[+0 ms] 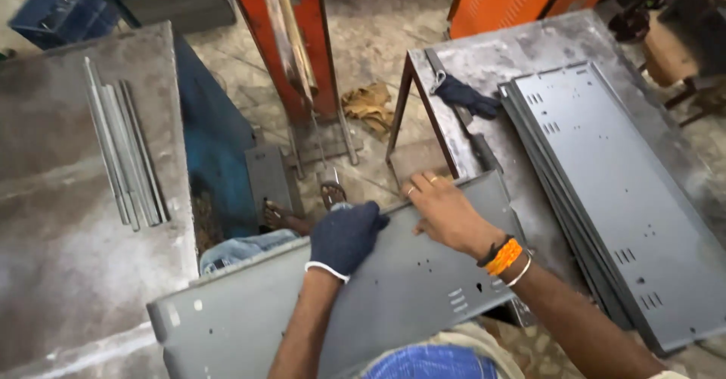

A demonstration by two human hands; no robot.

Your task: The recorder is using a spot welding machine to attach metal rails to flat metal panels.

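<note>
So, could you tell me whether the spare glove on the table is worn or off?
Off: the glove lies limp on the table, no hand inside.

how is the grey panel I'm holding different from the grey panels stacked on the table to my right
The held panel is single, gripped along its far edge by the gloved left hand and bare right hand; the stacked panels lie untouched in a pile on the metal table. Both are grey, punched sheet metal.

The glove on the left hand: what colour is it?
Dark navy blue glove with a white cuff, seen in the head view.
</note>
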